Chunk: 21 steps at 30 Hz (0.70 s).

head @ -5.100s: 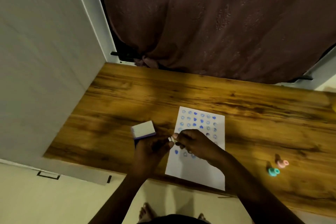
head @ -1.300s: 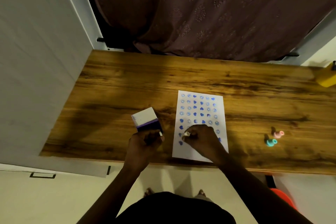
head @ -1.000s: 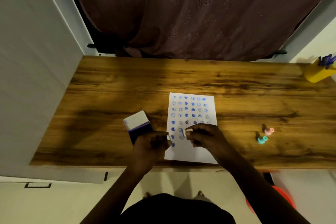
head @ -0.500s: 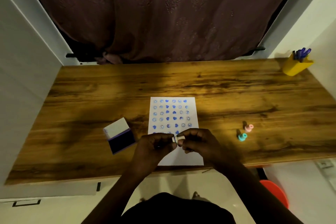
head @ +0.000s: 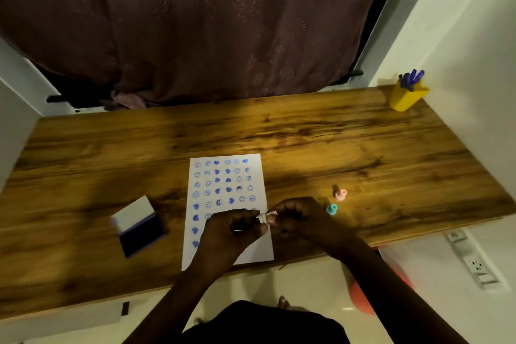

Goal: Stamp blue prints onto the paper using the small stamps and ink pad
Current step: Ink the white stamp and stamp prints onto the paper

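A white paper (head: 227, 181) with rows of blue heart and face prints lies on the wooden desk (head: 307, 142). Over its lower right part my left hand (head: 229, 232) and my right hand (head: 301, 218) meet, both pinching one small white stamp (head: 265, 217) between their fingertips. The open ink pad (head: 139, 227), with a dark blue pad and raised white lid, sits to the left of the paper. A pink stamp (head: 340, 194) and a teal stamp (head: 331, 209) stand just right of my right hand.
A yellow cup (head: 406, 98) holding blue pens stands at the desk's far right corner by the white wall. A dark curtain (head: 209, 22) hangs behind the desk. The desk's near edge runs just below the paper. An orange object (head: 360, 299) is on the floor.
My right hand lifted the white stamp off the paper and my left hand left the ink pad to meet it; both now hold the stamp. The view swung right.
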### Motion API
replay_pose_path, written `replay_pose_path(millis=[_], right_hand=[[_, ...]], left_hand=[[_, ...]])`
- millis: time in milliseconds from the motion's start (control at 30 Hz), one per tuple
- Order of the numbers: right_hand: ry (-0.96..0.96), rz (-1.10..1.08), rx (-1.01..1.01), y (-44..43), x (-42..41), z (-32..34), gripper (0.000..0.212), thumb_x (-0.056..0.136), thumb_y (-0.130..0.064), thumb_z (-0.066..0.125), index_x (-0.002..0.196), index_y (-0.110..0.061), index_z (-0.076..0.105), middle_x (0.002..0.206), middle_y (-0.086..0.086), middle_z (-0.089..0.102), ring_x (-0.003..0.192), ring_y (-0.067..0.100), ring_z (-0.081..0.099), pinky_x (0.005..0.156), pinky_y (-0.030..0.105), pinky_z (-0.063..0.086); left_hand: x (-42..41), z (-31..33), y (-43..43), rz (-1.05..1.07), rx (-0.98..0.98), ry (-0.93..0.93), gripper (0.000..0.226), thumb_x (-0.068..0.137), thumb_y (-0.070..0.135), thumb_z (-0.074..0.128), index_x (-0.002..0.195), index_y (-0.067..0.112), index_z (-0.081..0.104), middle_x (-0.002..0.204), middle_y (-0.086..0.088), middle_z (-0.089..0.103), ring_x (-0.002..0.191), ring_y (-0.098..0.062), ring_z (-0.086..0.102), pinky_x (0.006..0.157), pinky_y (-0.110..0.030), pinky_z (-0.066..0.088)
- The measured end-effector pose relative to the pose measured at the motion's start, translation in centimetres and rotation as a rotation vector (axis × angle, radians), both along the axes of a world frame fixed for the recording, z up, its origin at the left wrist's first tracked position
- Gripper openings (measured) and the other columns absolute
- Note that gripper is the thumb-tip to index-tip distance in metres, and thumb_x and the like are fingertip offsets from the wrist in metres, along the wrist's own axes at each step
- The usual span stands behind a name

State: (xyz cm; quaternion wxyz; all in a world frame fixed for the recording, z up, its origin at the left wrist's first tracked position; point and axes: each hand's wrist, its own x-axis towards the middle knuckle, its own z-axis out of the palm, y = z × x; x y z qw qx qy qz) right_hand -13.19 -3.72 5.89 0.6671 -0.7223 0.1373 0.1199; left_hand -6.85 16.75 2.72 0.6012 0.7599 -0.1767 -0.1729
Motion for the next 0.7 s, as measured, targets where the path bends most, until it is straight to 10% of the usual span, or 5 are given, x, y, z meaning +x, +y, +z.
replay_pose_path(millis=[267,700], right_hand=[[-0.11,0.02,-0.875,-7.1,2.5,-1.3,0.018,0.086,-0.03,0.076,0.099,-0.017,0.078,0.096,0.001,0.078,0.089,0.017,0.072,0.076,0.029,0.055],[0.035,0.144,-1.151,-9.6,4.3,-5.0,0.021,0.091,-0.034,0.055,0.092,-0.021,0.072,0.106,0.007,0.069,0.104,0.03,0.065,0.082,0.033,0.051]], left_hand=[[0.0,-1.5,-2.3,0.063,0.118,0.036,0.032,0.075,0.021,0.091,0.085,0.047,0.075,0.09,0.025,0.079,0.088,0.001,0.076,0.083,-0.022,0.058],[-1.1,-2.0,-3.6,0.108,0.217,0.055,0.027,0.08,0.022,0.087,0.085,0.046,0.075,0.09,0.036,0.075,0.09,0.01,0.073,0.074,-0.005,0.049]])
